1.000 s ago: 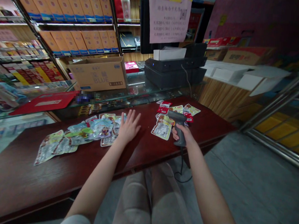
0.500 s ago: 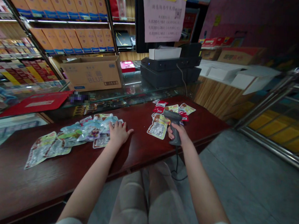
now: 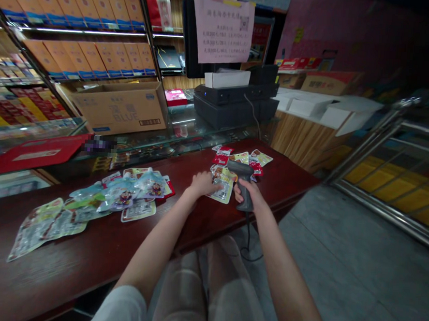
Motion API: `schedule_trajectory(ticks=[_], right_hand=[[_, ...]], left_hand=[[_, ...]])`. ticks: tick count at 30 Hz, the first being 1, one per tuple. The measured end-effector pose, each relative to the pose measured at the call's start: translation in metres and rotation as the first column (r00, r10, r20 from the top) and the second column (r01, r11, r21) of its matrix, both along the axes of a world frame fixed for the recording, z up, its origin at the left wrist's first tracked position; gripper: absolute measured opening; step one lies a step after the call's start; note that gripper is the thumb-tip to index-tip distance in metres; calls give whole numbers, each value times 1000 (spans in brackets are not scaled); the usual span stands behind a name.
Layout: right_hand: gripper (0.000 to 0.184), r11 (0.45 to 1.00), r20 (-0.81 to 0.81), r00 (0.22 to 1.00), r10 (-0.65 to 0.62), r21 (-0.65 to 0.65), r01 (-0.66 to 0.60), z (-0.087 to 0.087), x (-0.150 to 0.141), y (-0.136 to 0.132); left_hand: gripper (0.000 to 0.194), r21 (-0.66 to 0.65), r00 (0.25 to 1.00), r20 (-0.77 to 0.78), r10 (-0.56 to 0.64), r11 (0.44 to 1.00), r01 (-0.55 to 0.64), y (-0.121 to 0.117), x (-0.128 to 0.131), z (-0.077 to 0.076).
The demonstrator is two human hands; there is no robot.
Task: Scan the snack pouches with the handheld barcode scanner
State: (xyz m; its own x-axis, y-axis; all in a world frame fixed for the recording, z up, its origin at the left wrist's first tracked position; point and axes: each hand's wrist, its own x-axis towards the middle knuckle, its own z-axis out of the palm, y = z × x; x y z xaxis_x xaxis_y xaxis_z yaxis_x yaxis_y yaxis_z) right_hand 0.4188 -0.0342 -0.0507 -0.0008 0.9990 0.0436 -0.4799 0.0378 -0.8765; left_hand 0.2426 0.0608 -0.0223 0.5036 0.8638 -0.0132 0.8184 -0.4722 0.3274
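Observation:
My right hand (image 3: 249,193) is wrapped round the grip of a dark barcode scanner (image 3: 241,171), its head pointing left over a group of snack packets. My left hand (image 3: 203,183) is at the left edge of the nearest yellow-and-silver snack packet (image 3: 222,192); its thumb is apart from the fingers and overlaps the packet's edge. Behind the scanner lie red packets (image 3: 222,155) and another yellowish packet (image 3: 261,158). Farther left, several spouted pouches (image 3: 151,183) with pale blue tops overlap more flat snack packets (image 3: 38,225) on the dark red table (image 3: 182,209).
A glass counter behind the table bears an open cardboard box (image 3: 121,109), a red folder (image 3: 36,152) and a black cash drawer (image 3: 232,110) below a monitor with a paper sign (image 3: 224,30). The scanner's cable (image 3: 248,240) hangs over the front edge. Metal railing (image 3: 372,136) stands right.
My left hand has moved right, from the pouches to the packet beside the scanner. My right hand still grips the scanner in nearly the same place. The view has shifted slightly.

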Motion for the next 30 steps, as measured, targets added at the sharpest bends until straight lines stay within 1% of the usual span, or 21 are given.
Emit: schedule_trajectory(ticks=[3,5,7,8,9,11,14,16,17,19,21,23,27,30], right_hand=[[35,1000,-3,1000,4,0,-4,0,0,0],[35,1000,1,1000,6,4,-6,-1,0,0],[36,1000,8,1000,7,8,-7,0,0,0],[36,1000,12,1000,5,9,-5,0,0,-1],[35,1000,14,1000,2,12,-2,1,0,-1],[35,1000,18,1000,-4,15,3,0,0,-1],[35,1000,24,1000,-9,13,9,-2,0,-1],[35,1000,23,1000,-19,14,19,-3,-1,-1],[34,1000,21,1000,-23,15,23,-4,-1,-1],[33,1000,20,1000,-15,10,15,-4,-1,-2],[33,1000,24,1000,8,-1,-8,-2,0,-3],[34,1000,30,999,26,-7,-26,0,0,-4],[32,999,47,998,35,-15,-34,2,0,-5],[33,999,66,997,44,-21,-43,1,0,-5]], left_hand=[[44,-50,997,72,31,998,-28,8,1,-13],[38,-80,982,176,70,995,-56,12,-4,-19],[32,-123,937,320,136,987,-101,18,-12,-23],[30,-145,898,403,174,982,-124,22,-15,-25],[29,-165,847,488,210,975,-147,26,-19,-27],[27,-197,715,651,253,967,-162,34,-24,-31],[30,-232,485,836,257,966,-112,42,-28,-37],[33,-252,360,897,258,966,-63,44,-28,-40],[33,-265,312,913,264,963,-40,44,-27,-41],[32,-292,242,928,283,957,-2,43,-26,-42],[31,-307,208,931,300,952,2,43,-26,-41],[34,-297,202,933,298,954,-37,44,-26,-39],[46,-208,169,961,219,975,-80,46,-29,-34],[53,-164,169,969,181,980,-112,48,-34,-31]])
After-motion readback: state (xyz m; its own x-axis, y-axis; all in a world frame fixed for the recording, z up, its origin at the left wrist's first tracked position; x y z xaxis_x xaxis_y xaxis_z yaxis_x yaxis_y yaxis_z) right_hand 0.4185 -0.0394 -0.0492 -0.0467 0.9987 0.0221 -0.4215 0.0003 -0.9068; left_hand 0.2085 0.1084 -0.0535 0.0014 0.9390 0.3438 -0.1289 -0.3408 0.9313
